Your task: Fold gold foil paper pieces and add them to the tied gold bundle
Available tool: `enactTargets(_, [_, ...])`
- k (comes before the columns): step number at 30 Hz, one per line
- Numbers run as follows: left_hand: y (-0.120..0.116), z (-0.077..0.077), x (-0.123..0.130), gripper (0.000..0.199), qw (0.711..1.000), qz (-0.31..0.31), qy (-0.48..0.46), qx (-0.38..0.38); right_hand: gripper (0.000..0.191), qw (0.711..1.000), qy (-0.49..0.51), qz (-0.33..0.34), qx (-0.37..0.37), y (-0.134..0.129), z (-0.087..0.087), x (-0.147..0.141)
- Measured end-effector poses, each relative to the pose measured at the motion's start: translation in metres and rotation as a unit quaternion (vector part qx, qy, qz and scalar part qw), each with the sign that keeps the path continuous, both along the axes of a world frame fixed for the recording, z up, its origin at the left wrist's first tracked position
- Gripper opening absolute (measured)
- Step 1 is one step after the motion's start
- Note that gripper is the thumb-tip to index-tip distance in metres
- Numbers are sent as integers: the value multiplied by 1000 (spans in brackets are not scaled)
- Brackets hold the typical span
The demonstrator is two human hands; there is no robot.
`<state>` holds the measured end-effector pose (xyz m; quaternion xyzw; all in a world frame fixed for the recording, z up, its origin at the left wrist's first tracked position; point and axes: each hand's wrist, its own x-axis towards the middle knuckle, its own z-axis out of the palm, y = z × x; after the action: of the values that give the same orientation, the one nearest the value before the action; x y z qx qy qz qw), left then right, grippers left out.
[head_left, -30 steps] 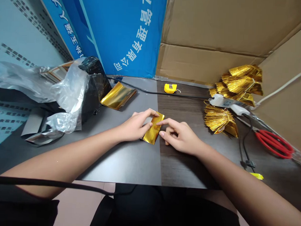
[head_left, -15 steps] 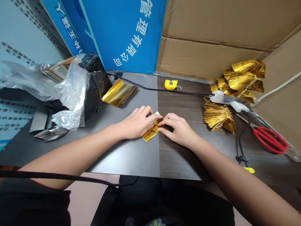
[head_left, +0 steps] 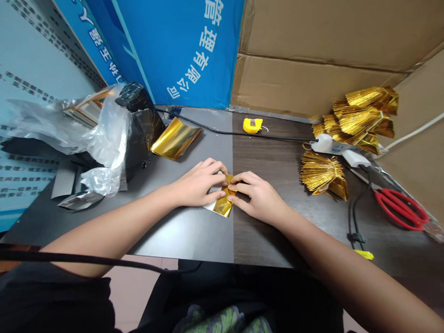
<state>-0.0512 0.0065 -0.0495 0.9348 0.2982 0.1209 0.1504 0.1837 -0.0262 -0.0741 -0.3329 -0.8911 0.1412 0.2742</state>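
Note:
A small sheet of gold foil paper [head_left: 223,206] with a white side lies partly folded on the desk, directly in front of me. My left hand [head_left: 201,185] has its fingers and thumb curled down onto the left side of the sheet. From the right, my right hand [head_left: 257,194] pinches the other side, its thumb and fingertips on the gold face. The fingertips of both hands come close together over the upper part of the paper and hide some of it. Further back on the left lies a stack of gold foil paper [head_left: 176,138].
Fanned bundles of folded gold paper [head_left: 321,174] sit at the right, beside a white power strip [head_left: 332,145] and red-handled scissors [head_left: 400,209]. A yellow tape measure [head_left: 252,125] and a black cable lie at the back. Plastic wrapping [head_left: 108,138] crowds the left.
The paper under my hands has turned and now shows a white portion at its lower left. Both hands have shifted slightly, with the fingertips regripping it.

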Motion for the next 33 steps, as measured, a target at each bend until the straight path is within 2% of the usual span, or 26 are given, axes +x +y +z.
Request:
enactTargets(4, [0, 2, 2, 18, 999, 8, -34, -10, 24, 998, -2, 61, -25, 3, 2, 3])
enactTargets(9, [3, -1, 1, 15, 999, 10, -34, -29, 28, 996, -16, 78, -48, 4, 4, 6])
enactTargets(14, [9, -3, -3, 14, 1000, 1, -4, -12, 24, 997, -53, 57, -4, -3, 4, 3])
enactTargets(18, [14, -3, -7, 17, 1000, -8, 3, -5, 30, 993, -97, 56, 34, -18, 9, -4])
enactTargets(21, [16, -5, -8, 19, 1000, -13, -1, -1, 34, 988, -134, 66, 30, -31, 13, -7])
enactTargets(27, [13, -3, -5, 16, 1000, 8, 26, 6, 50, 979, -201, 36, 7, -58, 13, -4])
enactTargets(31, [10, 1, -2, 31, 998, -3, 61, 10, 56, 978, -206, 14, 5, -70, 10, -6])
enactTargets(33, [8, 3, -1, 30, 997, -4, 80, 13, 58, 978, -206, 1, 3, -76, 9, -8])
